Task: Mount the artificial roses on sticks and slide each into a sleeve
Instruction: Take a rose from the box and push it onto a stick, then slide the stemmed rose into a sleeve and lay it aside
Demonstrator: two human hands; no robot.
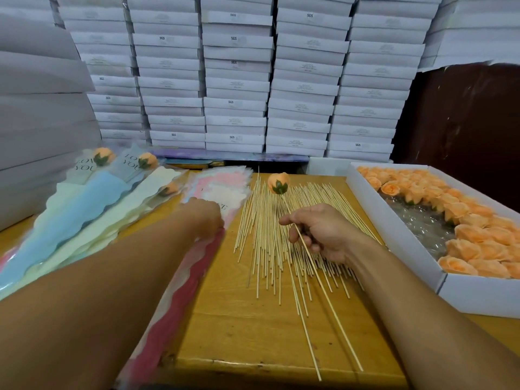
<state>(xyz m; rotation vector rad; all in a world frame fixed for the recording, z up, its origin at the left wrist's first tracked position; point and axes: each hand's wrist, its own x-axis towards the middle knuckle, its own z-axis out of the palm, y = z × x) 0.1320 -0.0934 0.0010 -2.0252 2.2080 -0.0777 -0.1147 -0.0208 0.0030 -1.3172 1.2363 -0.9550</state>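
Dozens of loose sticks (284,237) lie on my desk (247,327). Right hand (323,232), fingers pinching a stick, holds the mounted rose (278,182) above them. Left hand (206,218) rests on the pink sleeves (222,190); grip unclear.

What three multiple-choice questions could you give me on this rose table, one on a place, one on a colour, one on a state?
1. Where is the box of loose roses? A right of the sticks B left of them C under the table
2. What colour are the roses? A red B peach-orange C white
3. What is the right hand doing? A resting flat B holding a stick with a rose on it C gripping the box

Answers: 1 A, the box sits at the table's right edge. 2 B, every bloom is peach-orange. 3 B, fingers curl round the stick.
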